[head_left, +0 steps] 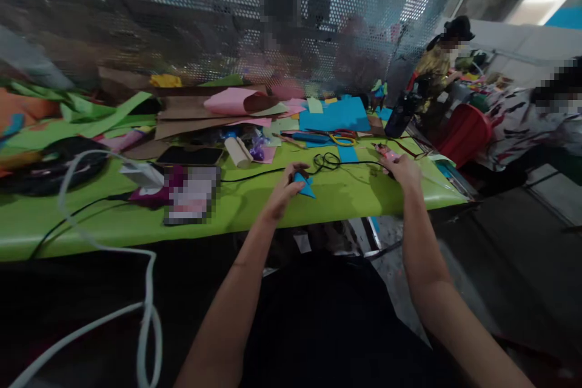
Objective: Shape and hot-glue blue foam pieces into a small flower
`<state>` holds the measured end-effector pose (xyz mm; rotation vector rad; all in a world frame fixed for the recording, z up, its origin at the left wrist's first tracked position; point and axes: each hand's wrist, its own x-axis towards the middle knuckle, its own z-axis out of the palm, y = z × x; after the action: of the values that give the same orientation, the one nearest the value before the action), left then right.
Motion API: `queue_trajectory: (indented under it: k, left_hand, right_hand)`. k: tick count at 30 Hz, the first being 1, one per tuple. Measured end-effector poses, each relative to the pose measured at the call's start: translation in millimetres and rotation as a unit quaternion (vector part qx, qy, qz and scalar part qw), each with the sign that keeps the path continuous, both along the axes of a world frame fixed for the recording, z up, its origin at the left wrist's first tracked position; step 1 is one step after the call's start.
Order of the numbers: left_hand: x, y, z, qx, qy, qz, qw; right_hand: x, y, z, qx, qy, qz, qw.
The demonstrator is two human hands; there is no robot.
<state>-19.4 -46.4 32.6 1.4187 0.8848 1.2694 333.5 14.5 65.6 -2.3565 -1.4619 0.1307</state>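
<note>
My left hand [284, 189] rests on the green table cover [254, 200], its fingers closed on a small folded blue paper piece [305, 185]. Farther right, my right hand [402, 171] lies near the table's right end, fingers curled around a small pink object [385, 153] that I cannot name. A black cord [325, 162] loops between the two hands.
Scissors with yellow handles [339, 137], blue paper sheets [336, 114], pink paper [236, 100], a paper roll [239, 151] and a phone [191, 156] lie behind. A white cable [145, 291] hangs at left. A dark bottle [400, 114] stands at right. Other people sit beyond the table's right end.
</note>
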Motion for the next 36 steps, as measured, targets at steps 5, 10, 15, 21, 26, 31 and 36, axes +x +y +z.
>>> queue_trajectory:
  k: [5,10,15,21,26,31,36]
  left_hand:
    - [3,-1,3.3,-0.001,-0.003,-0.006,1.000]
    - [3,-3,7.5,0.007,0.009,0.000,1.000]
    - [2,-4,8.7,0.010,0.015,0.008,1.000]
    - [2,-4,9.7,-0.022,0.011,0.010,1.000]
    - [3,-1,7.4,-0.021,0.005,0.012,1.000]
    - [3,0,6.6,-0.022,0.018,0.014,1.000]
    - [3,-4,12.0,-0.010,0.027,0.012,1.000]
  right_hand:
    - [7,4,1.3,-0.018,0.027,-0.043,0.999]
    - [9,1,0.7,0.165,0.230,-0.060,0.957]
    - [-3,-4,1.9,0.266,0.539,0.066,0.796]
    - [-31,-27,20.0,0.242,0.548,0.220,0.770]
    - [-60,-49,40.6,0.218,0.524,0.304,0.765]
    - [-86,-64,46.1,0.150,0.472,0.363,0.789]
    - [-104,-72,44.1,0.098,0.370,0.414,0.826]
